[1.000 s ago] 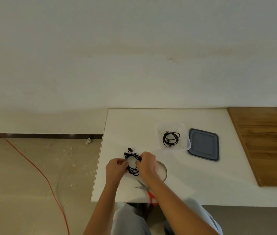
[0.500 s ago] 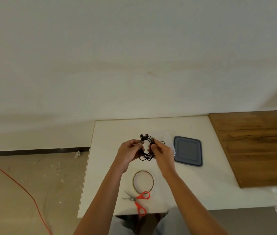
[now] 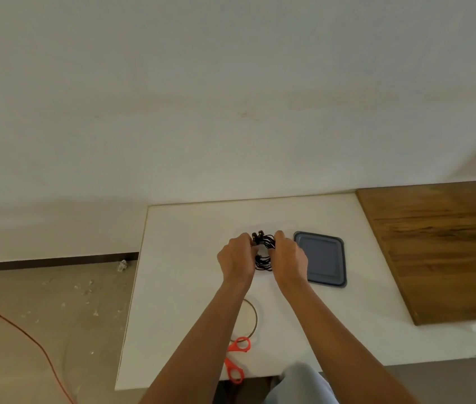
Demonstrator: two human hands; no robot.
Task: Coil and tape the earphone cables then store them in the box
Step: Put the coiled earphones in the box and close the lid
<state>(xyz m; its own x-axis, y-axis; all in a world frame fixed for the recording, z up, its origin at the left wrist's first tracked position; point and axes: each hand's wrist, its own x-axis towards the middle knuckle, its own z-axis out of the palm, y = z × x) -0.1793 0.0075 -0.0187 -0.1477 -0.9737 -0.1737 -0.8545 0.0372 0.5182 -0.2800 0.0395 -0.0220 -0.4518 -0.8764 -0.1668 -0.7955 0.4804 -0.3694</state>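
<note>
Earphone coil (image 3: 263, 259) moved off tape roll (image 3: 252, 319) since 1 s ago, now just left of lid (image 3: 322, 259), over table (image 3: 190, 258); I see L hand (image 3: 238, 258) & R hand (image 3: 287, 258) gripping its opp. sides.

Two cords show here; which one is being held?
The black earphone coil, held between the left hand and right hand over the white table; the orange cord lies on the floor, untouched.

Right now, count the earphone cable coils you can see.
1: the earphone coil, held between the left hand and right hand beside the grey lid. Others may be hidden behind the hands.
</note>
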